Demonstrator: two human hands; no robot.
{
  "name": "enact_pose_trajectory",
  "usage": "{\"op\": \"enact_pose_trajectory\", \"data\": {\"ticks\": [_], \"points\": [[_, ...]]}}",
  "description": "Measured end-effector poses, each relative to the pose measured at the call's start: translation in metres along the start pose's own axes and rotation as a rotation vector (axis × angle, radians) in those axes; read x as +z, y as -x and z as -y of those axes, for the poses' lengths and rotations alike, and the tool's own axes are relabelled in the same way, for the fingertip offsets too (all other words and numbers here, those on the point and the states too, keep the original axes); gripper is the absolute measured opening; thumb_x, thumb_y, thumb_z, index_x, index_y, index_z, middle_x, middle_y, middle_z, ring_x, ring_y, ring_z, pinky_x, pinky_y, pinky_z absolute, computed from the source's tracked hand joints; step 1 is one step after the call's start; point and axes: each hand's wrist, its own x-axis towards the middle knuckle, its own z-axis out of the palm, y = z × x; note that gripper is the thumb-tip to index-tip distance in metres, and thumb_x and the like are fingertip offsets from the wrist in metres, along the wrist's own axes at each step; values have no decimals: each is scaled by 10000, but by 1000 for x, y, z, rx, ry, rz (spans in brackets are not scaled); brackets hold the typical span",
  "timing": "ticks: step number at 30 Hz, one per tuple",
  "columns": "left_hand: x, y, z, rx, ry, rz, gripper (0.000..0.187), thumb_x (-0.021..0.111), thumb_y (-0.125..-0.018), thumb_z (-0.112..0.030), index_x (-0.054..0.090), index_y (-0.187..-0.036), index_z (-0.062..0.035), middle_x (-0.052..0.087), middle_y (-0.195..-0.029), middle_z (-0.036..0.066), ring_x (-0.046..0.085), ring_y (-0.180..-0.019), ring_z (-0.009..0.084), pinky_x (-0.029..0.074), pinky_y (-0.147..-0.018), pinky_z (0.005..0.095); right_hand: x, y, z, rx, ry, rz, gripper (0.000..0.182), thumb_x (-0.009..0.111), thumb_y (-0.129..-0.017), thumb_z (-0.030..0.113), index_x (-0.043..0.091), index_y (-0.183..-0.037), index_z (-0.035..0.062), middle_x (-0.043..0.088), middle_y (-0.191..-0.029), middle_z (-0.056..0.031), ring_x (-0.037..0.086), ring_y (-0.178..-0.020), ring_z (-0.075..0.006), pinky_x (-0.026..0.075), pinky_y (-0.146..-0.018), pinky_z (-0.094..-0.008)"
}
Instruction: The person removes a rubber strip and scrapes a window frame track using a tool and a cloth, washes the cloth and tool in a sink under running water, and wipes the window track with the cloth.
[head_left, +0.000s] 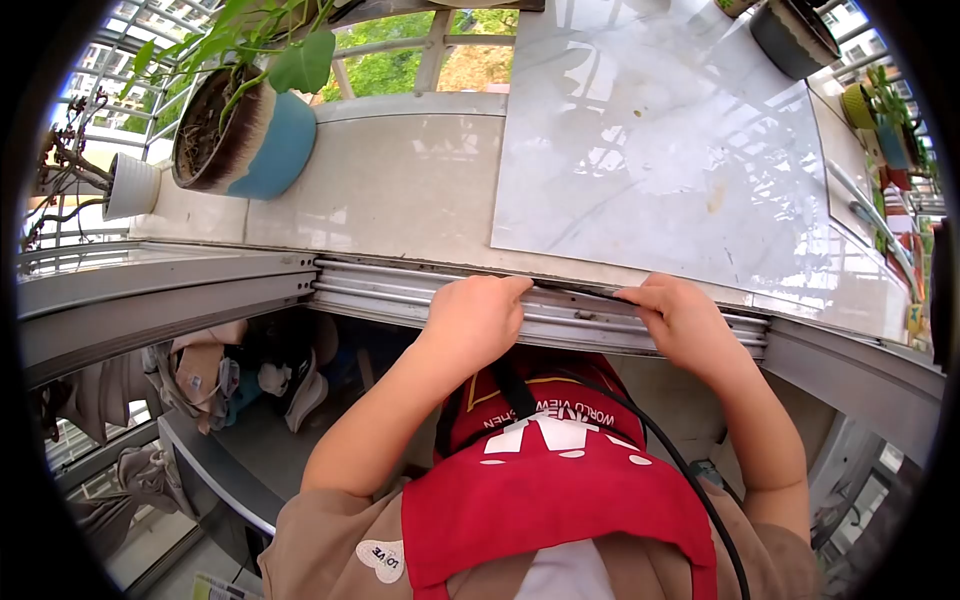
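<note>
A thin black strip runs between my two hands along the outer edge of the metal window track. My left hand is closed, its thumb and fingertips pinching the strip's left end. At the other end, my right hand pinches the strip between thumb and forefinger, its remaining fingers curled. Both hands are over the track, close to the tiled ledge. Below them is the red apron that I wear, with a black cable hanging across it.
Beyond the track, a large glossy marble-look slab lies on the pale ledge. A blue-and-brown plant pot and a white pot stand left; a dark pot is at upper right. Shoes sit below left.
</note>
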Motion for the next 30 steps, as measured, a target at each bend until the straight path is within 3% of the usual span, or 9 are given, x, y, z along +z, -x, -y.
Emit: {"op": "enact_pose_trajectory", "data": {"ticks": [2, 5, 12, 15, 17, 20, 22, 25, 30], "points": [[0, 2, 1, 1, 25, 6, 307, 546, -842, -134, 670, -1115, -72, 676, -842, 195, 645, -782, 388, 520, -707, 472, 2, 4, 3, 38, 44, -10, 230, 540, -884, 65, 688, -1058, 42, 628, -902, -143, 601, -883, -358, 485, -792, -420], [1, 9, -1, 13, 48, -7, 351, 547, -846, -138, 644, -1178, -76, 670, -810, 198, 639, -760, 395, 515, -708, 476, 8, 7, 2, 39, -22, -11, 252, 551, -857, 3, 662, -1083, 4, 607, -898, -162, 583, -840, -358, 473, -778, -389], [3, 11, -3, -69, 64, 32, 422, 560, -848, -166, 590, -1252, -48, 648, -756, 211, 632, -746, 395, 497, -695, 482, 11, 2, -7, 57, -186, 51, 269, 561, -866, 10, 637, -1121, -23, 617, -907, -176, 590, -847, -328, 470, -785, -359], [0, 10, -3, -81, 106, 49, 419, 562, -852, -174, 592, -1250, -46, 648, -761, 213, 634, -759, 388, 493, -692, 476, 6, -1, -5, 137, -229, 105, 279, 555, -862, 36, 651, -1120, -9, 646, -965, -191, 609, -919, -371, 482, -837, -391], [0, 12, -4, -95, 102, 72, 418, 562, -855, -177, 592, -1252, -48, 648, -766, 214, 635, -765, 386, 493, -693, 471, 8, -2, -7, 55, -214, 108, 285, 562, -859, 38, 654, -1126, 0, 645, -959, -187, 611, -908, -371, 484, -832, -389], [7, 16, -4, -98, 46, 13, 376, 561, -861, -167, 623, -1211, -46, 666, -809, 203, 645, -796, 377, 507, -711, 456, 13, -1, -3, 40, -232, 61, 275, 564, -854, 35, 666, -1109, 12, 642, -949, -186, 610, -901, -373, 487, -818, -389], [13, 18, 6, -29, 60, -250, 292, 583, -860, -152, 670, -1123, -60, 689, -853, 169, 659, -799, 362, 525, -712, 430, 9, 3, -2, 55, -207, 38, 271, 561, -854, 29, 670, -1102, 18, 636, -930, -182, 607, -885, -372, 488, -801, -394], [5, 18, 11, -36, 12, -238, 230, 615, -849, -138, 694, -1057, -78, 703, -927, 132, 671, -825, 338, 537, -708, 402, 3, 4, 4, 71, -117, 11, 260, 552, -859, 27, 676, -1088, 25, 621, -893, -174, 601, -852, -371, 487, -770, -407], [6, 6, 20, 170, -163, -343, 66, 656, -821, -126, 660, -878, -91, 635, -735, 72, 635, -703, 284, 504, -598, 393, -4, 8, 23, 56, -43, -38, 247, 533, -875, 40, 679, -1074, 30, 599, -852, -164, 592, -816, -370, 480, -736, -424]]}}
